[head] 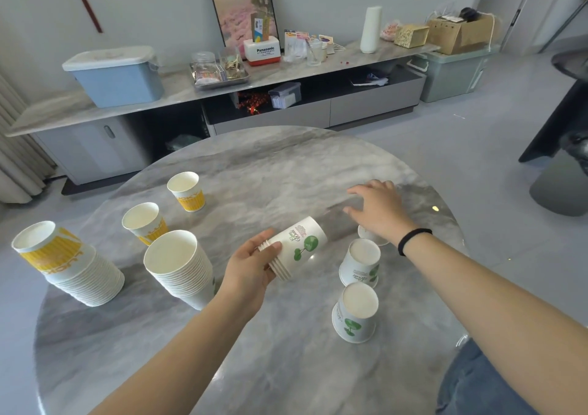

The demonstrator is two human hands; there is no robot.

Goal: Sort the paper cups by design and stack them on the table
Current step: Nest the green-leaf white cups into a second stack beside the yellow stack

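Small nested stack of white green-tree paper cups (294, 247) lies sideways, gripped by left hand (249, 271). Beyond that stack, right hand (378, 209) hovers open above grey marble counter (286, 367).

Green-tree cups (359, 263): three inverted at right; yellow cups (187, 192) upright left; two tall stacks (181, 268).

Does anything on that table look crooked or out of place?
Nothing is spilled or damaged. The tall stack of yellow cups at the left leans, its top cup tilted. Three green-tree cups stand upside down at the right, one partly hidden under the right hand. The left hand holds a small green stack sideways.
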